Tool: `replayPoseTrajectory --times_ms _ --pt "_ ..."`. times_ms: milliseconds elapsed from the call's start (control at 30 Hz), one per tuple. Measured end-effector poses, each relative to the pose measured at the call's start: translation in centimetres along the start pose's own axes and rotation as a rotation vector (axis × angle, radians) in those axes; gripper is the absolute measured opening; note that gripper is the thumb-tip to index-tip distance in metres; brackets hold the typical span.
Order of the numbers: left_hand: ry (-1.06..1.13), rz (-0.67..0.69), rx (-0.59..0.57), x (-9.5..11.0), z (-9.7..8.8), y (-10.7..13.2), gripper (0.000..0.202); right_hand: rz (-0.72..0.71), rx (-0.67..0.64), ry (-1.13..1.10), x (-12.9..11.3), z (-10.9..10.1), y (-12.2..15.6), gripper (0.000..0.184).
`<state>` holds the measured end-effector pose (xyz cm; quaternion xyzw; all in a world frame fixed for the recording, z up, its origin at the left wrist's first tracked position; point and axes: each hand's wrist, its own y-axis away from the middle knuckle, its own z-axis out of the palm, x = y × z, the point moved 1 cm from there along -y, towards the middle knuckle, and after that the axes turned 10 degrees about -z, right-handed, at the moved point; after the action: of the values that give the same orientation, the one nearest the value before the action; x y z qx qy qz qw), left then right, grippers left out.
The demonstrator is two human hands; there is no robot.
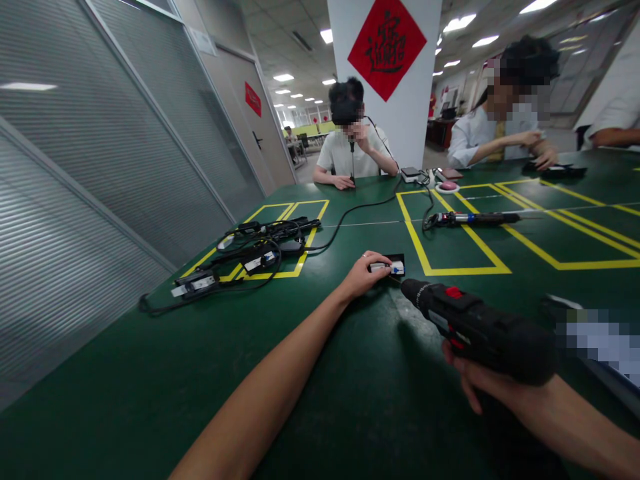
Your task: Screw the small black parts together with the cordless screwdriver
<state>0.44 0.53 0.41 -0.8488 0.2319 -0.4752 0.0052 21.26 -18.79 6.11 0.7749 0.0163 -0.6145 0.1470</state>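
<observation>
My right hand [487,377] is wrapped round the grip of a black power drill [480,327] with red parts, at the lower right. The drill points left, and its thin bit ends close to a small black box-like device with a white and blue inside [397,267]. My left hand [367,275] holds that device down on the green table from its left side, fingers over its top. Where exactly the bit's tip meets the device is too small to tell.
Black devices with tangled cables [260,247] lie on the left within yellow tape. An electric screwdriver [475,219] lies at the right, its cable crossing the table [150,373]. A blurred object [600,340] is at the right edge. Two people [357,143] work across the table.
</observation>
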Motion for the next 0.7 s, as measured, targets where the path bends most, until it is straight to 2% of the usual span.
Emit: replayPoseTrajectory --times_ms 233,500,700 --pt "0.012 -0.006 0.0 0.3 0.0 0.1 0.024 0.044 -0.034 -0.04 0.4 -0.5 -1.6 0.023" --pt "0.001 -0.025 -0.002 0.3 -0.1 0.1 0.024 0.032 -0.056 -0.021 -1.7 -0.8 0.7 0.016" --pt "0.003 -0.003 0.001 0.2 0.0 0.1 0.024 -0.011 -0.045 0.008 -2.6 -0.7 1.0 0.014"
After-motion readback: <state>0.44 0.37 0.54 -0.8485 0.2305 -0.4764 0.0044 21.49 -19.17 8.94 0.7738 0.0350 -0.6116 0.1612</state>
